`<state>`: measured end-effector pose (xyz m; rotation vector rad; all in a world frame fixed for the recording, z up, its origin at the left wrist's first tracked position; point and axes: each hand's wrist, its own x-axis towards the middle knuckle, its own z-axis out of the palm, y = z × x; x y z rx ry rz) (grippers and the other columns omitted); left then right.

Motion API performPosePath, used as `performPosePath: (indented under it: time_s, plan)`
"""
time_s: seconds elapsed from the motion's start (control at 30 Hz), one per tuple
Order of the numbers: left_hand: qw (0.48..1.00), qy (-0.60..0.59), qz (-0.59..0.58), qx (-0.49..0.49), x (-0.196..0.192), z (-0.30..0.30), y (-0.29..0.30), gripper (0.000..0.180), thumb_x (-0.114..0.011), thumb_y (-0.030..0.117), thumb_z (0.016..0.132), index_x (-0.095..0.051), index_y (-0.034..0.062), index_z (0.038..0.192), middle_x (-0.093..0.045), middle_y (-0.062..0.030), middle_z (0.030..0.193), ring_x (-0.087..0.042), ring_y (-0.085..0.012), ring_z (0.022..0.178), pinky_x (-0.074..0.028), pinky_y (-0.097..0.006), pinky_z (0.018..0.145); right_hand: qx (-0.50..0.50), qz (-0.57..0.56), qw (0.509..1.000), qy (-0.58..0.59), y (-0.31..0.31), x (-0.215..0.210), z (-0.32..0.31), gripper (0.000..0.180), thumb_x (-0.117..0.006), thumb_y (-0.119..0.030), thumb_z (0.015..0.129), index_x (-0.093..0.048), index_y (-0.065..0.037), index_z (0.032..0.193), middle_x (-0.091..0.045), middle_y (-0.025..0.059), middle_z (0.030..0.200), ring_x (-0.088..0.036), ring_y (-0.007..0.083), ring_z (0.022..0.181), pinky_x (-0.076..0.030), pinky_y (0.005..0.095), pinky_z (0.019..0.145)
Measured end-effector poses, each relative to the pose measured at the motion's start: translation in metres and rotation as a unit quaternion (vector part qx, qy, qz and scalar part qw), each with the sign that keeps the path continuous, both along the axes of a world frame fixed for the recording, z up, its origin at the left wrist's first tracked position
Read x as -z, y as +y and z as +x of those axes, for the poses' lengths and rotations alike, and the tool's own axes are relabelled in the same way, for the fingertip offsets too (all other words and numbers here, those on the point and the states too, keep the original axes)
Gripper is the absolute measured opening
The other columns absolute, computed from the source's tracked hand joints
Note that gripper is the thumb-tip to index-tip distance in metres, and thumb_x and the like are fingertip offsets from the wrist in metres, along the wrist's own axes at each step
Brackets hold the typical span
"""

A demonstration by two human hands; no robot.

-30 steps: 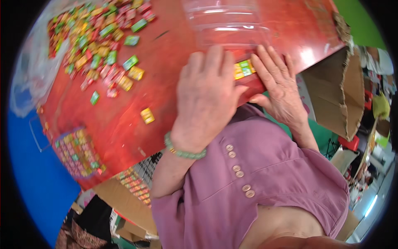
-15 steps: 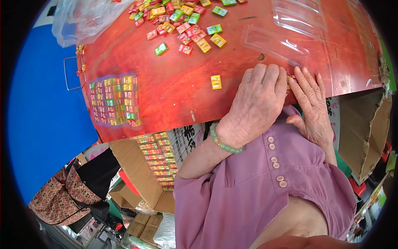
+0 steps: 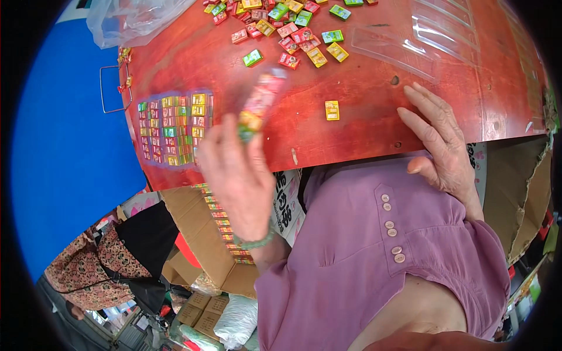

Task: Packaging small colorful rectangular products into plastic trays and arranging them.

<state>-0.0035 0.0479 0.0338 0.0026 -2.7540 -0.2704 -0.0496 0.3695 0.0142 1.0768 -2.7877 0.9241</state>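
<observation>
Your left hand (image 3: 237,175) grips a blurred stack of small colourful boxes (image 3: 261,102) above the red wooden table (image 3: 363,126). Your right hand (image 3: 442,143) lies open and empty at that table's near edge, right of a lone yellow box (image 3: 332,110).

- I see a stack of small candy boxes (image 3: 260,105) in the left hand (image 3: 237,175), blurred, a slanted column of red, pink, yellow and green packs raised over the red table (image 3: 363,128).
- I see a single yellow box (image 3: 332,110) lying flat on the table, apart, between that stack and the right hand (image 3: 439,143), which lies flat, fingers spread, at the table's near edge.
</observation>
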Motion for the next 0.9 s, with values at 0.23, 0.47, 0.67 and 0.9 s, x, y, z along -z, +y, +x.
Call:
performPosePath:
  time_s: [0.23, 0.47, 0.67, 0.9]
  plan:
    - [0.990, 0.038, -0.038, -0.133, 0.008, 0.001, -0.050, 0.037, -0.069, 0.016, 0.097, -0.064, -0.0055, 0.126, -0.059, -0.0219, 0.112, -0.058, -0.0383, 0.103, -0.049, -0.048, 0.086, -0.032, -0.020, 0.999, -0.015, -0.009, 0.007, -0.002, 0.072, -0.063, -0.060, 0.088, -0.066, 0.001, 0.126, -0.054, 0.0211, 0.145, -0.052, 0.0414, 0.135, -0.045, 0.0526, 0.108]
    - [0.981, 0.050, -0.093, -0.161, 0.013, 0.000, -0.051, 0.039, -0.073, 0.023, 0.095, -0.067, -0.0052, 0.122, -0.063, -0.0226, 0.116, -0.062, -0.0385, 0.104, -0.051, -0.049, 0.084, -0.020, 0.005, 1.000, -0.015, -0.009, 0.009, -0.005, 0.070, -0.062, -0.059, 0.089, -0.067, 0.002, 0.123, -0.055, 0.0210, 0.143, -0.054, 0.0410, 0.132, -0.045, 0.0528, 0.107]
    - [0.989, 0.080, -0.083, -0.094, 0.016, -0.003, -0.052, 0.050, -0.073, 0.025, 0.094, -0.061, 0.0008, 0.136, -0.055, -0.0239, 0.140, -0.051, -0.0437, 0.130, -0.046, -0.052, 0.105, -0.030, 0.015, 0.999, 0.005, -0.014, 0.009, -0.008, 0.068, -0.062, -0.059, 0.090, -0.067, 0.002, 0.122, -0.057, 0.0203, 0.142, -0.054, 0.0398, 0.132, -0.045, 0.0525, 0.107]
    - [0.983, 0.001, -0.147, -0.108, 0.031, -0.011, -0.065, 0.050, -0.063, 0.018, 0.099, -0.055, 0.0101, 0.148, -0.049, -0.0118, 0.156, -0.042, -0.0353, 0.147, -0.030, -0.058, 0.119, -0.038, 0.010, 0.999, 0.000, -0.014, 0.011, -0.009, 0.072, -0.054, -0.062, 0.095, -0.066, 0.003, 0.123, -0.057, 0.0219, 0.142, -0.053, 0.0414, 0.133, -0.043, 0.0542, 0.108]
